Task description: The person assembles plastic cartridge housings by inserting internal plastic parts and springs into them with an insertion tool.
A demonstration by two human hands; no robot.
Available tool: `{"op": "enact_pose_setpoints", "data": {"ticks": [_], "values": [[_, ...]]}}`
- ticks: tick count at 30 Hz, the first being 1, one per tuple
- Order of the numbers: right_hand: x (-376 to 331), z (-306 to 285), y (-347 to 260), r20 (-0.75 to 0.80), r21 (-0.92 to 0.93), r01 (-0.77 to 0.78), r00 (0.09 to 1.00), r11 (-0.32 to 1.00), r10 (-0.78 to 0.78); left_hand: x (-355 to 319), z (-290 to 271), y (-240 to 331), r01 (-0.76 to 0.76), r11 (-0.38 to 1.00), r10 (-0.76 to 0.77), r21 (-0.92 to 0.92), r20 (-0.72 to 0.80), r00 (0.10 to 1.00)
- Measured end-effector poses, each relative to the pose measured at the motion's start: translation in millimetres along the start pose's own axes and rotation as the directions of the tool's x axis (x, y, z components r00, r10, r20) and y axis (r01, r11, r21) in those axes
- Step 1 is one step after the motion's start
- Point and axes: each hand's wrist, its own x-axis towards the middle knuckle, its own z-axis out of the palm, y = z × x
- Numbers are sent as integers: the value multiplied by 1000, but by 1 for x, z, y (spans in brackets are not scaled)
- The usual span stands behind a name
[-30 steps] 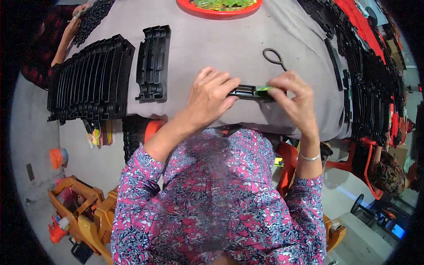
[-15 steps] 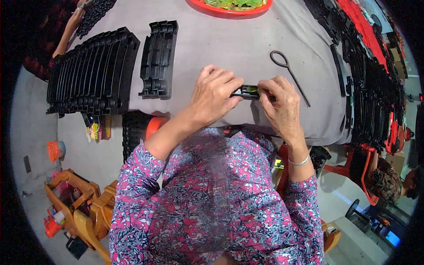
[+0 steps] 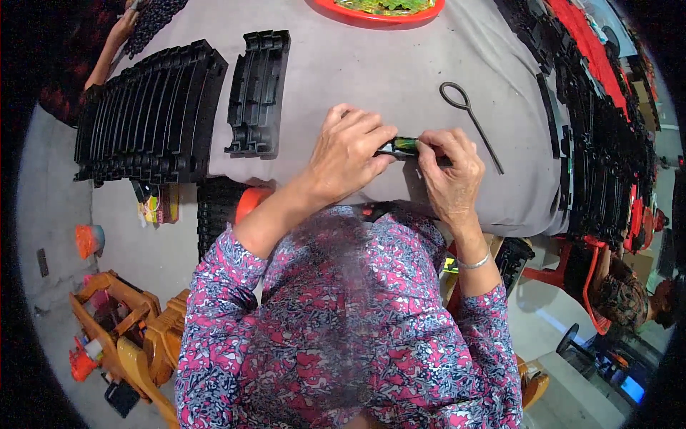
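Between my two hands, just over the near part of the cloth-covered table, is a small narrow black piece (image 3: 406, 145) with a shiny yellow-green strip on it. My left hand (image 3: 351, 145) is closed round its left end, thumb below and fingers above. At the other end, my right hand (image 3: 450, 166) pinches the piece near the strip with thumb and forefinger. My fingers cover both ends, so its full shape is hidden. A dark metal rod with a loop at its top (image 3: 472, 123) lies to the right of my right hand.
A black moulded plastic part (image 3: 259, 93) lies left of my hands, beside a row of several similar parts (image 3: 146, 114). At the far edge is a red tray (image 3: 386, 20) with shiny green-yellow pieces. Black parts (image 3: 597, 143) crowd the right side. Another person's hand (image 3: 123, 28) is at far left.
My right hand has shifted slightly, and more of the yellow-green strip on the black piece now shows. My left hand keeps its hold.
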Motion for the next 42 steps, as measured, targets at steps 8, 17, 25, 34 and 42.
{"op": "enact_pose_setpoints", "data": {"ticks": [8,17,25,34,42], "values": [[-5,-1,-2,5,-61,3,1000,998,-3,3,-4,4,10,1000,-10,-28,-12,1000],[-7,12,-8,-57,-216,-45,998,975,34,0,1,-2,-167,986,167,19,-30,985],[-13,17,-20,-10,-394,24,999,919,-30,-2,1,2,-118,993,119,29,-32,992],[-11,1,-6,67,-227,29,998,974,-14,-3,7,2,-96,994,99,46,-66,993],[-7,-4,-8,165,-256,149,980,955,-108,-5,8,1,-82,995,86,49,-87,992]]}}
